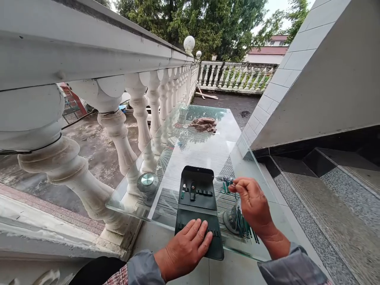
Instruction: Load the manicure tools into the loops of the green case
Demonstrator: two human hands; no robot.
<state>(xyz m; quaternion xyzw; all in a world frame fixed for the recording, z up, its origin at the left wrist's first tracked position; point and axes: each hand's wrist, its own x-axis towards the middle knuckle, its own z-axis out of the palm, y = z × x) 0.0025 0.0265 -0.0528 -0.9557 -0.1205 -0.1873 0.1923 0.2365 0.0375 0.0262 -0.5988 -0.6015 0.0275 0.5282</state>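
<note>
A dark green manicure case [197, 204] lies unfolded at the near edge of the glass table. My left hand [190, 247] rests flat on its lower flap, fingers stretched out, covering part of the elastic loops. The upper half has a snap strap [192, 190] and a small green-handled tool [183, 191] in a loop at the left. To the right, my right hand [251, 198] is raised with thumb and fingers pinched; what it holds is hard to make out. Green-handled tools [226, 186] lie just beyond its fingertips. Below the hand, several slim green tools [245, 227] are partly hidden.
A round grey object with a shiny metal top [147, 184] stands on the table's left corner. Crumpled brown cloth [204, 124] lies toward the far end of the glass table [204, 148]. A white balustrade [138, 111] runs along the left, with stone steps [326, 186] at right.
</note>
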